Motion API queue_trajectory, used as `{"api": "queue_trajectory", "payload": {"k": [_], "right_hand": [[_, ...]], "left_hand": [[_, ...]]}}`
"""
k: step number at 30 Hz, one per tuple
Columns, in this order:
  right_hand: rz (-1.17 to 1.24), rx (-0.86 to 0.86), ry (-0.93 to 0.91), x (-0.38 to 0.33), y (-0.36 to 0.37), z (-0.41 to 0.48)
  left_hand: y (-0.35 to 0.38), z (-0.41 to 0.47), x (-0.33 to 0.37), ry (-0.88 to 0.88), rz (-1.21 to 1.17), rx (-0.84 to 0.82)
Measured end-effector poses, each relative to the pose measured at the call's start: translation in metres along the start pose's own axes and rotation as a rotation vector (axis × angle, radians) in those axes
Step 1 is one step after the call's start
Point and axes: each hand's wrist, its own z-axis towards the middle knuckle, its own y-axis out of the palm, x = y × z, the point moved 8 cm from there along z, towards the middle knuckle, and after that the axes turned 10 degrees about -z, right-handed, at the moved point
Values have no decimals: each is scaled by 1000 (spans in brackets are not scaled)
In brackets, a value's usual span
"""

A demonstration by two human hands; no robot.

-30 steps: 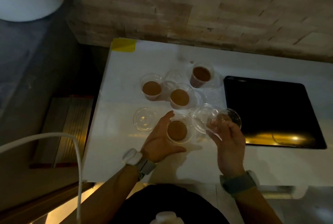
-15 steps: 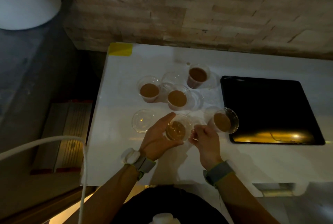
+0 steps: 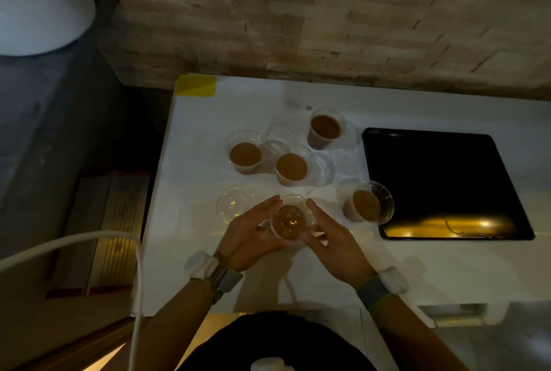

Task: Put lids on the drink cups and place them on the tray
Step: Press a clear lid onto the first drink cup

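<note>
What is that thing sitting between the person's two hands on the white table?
In the head view, a drink cup of brown liquid with a clear lid over it stands between the left hand and the right hand, whose straight fingers flank it.

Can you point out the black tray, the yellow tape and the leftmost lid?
black tray (image 3: pixel 441 180), head view, bare dark floor.
yellow tape (image 3: pixel 196 86), head view, its middle.
leftmost lid (image 3: pixel 235 205), head view, its centre.
</note>
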Motion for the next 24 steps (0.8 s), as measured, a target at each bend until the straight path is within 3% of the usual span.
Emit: {"api": "queue_trajectory", "payload": {"k": [10, 15, 18, 24], "right_hand": [[-74, -83, -9, 6, 11, 2], [-185, 59, -37, 1, 4, -3], [-88, 91, -46, -1, 7, -4], [229, -92, 25, 15, 31, -1]], "left_hand": [[6, 9, -8, -7, -2, -103], [9, 10, -11, -83, -156, -149], [9, 10, -15, -113, -162, -172], [10, 10, -19, -76, -82, -203]]}}
